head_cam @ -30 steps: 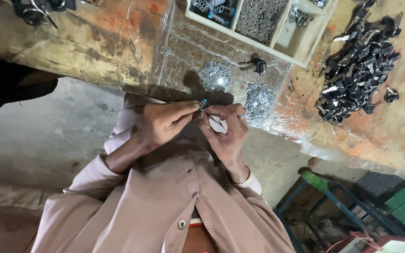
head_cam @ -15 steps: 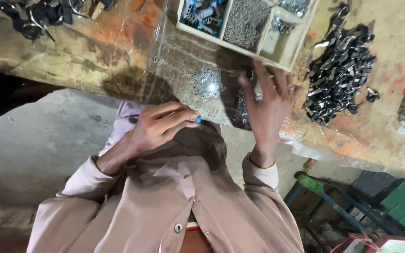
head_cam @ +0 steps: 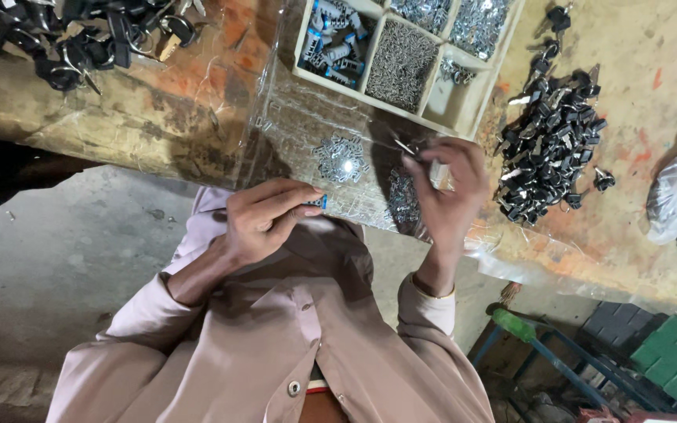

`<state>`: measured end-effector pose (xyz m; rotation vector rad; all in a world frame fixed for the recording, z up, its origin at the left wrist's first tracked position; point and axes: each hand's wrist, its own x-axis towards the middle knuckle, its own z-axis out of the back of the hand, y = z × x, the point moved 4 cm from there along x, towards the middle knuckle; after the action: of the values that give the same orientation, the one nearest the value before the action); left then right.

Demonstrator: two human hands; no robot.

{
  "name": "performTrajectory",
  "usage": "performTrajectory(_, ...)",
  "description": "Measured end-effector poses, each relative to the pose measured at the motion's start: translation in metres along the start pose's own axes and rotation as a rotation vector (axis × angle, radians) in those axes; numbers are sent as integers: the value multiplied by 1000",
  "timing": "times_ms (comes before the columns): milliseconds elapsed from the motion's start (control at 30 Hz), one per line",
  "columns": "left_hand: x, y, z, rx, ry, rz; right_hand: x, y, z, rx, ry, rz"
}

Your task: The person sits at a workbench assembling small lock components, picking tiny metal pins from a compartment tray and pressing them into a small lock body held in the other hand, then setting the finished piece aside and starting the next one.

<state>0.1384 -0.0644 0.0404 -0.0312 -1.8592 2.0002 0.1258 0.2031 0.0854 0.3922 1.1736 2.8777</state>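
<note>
A person in a beige shirt works at a worn wooden bench covered with clear plastic sheet (head_cam: pixel 291 133). The left hand (head_cam: pixel 264 223) pinches a small blue-tipped part (head_cam: pixel 316 202) between thumb and fingers, near the bench edge. The right hand (head_cam: pixel 448 188) is raised further right, its fingertips closed on a thin metal piece (head_cam: pixel 405 147) (too small to identify). Between the hands lies a heap of small silvery parts (head_cam: pixel 341 158). Beyond it sits a divided wooden tray (head_cam: pixel 440 94); right of that, a pile of black keys (head_cam: pixel 550 149).
</note>
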Motion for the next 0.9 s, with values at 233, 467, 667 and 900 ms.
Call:
performTrajectory(233,4,0,-8,-119,-3,63,-34,-11,-4,1042,-57,-230)
performTrajectory(467,-2,5,-12,-95,-10,45,-58,10,-32,790,245,-397)
performTrajectory(667,-6,3,-7,0,-40,-63,-59,25,-35,615,258,-214)
performTrajectory(900,-4,-6,-3,94,12,-229,-31,44,-39,548,476,-143)
